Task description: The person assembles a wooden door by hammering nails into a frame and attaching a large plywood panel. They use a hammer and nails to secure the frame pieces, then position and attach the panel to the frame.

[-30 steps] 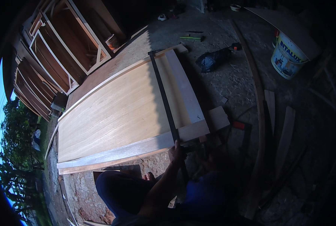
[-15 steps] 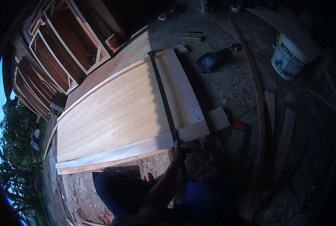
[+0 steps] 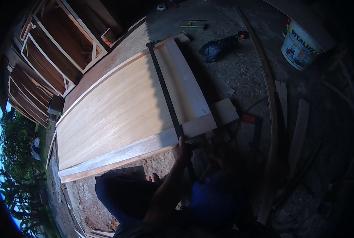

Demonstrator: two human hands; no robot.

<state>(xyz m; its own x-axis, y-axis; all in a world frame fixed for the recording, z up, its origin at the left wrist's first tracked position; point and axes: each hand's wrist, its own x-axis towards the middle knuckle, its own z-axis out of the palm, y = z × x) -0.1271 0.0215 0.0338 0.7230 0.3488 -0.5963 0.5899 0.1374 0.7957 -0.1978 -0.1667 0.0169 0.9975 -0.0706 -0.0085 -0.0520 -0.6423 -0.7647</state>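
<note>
A long dark bar clamp [image 3: 163, 85] spans a pale wooden panel [image 3: 109, 111] with a lighter frame, close to the panel's right end. Its far jaw sits over the far edge, and its near end runs out past the near rail [image 3: 125, 155]. Just outside that rail, my left hand [image 3: 181, 150] is closed around the clamp bar. To its right, in deep shadow by the clamp's near jaw, is my right hand [image 3: 216, 154]. Its fingers are too dark to make out, and whether it grips anything is hidden.
Wooden frames [image 3: 61, 43] lean at the far left. A dark plastic bag [image 3: 216, 50], a yellow-green tool [image 3: 193, 26] and a white bucket [image 3: 300, 45] are on the far floor. Long boards [image 3: 264, 75] lie at the right, near a red-handled square [image 3: 248, 118]. A wood block [image 3: 225, 111] adjoins the panel's corner.
The view has shifted slightly, so the panel and floor things sit a little higher and further left. My left hand keeps its hold on the bar clamp.
</note>
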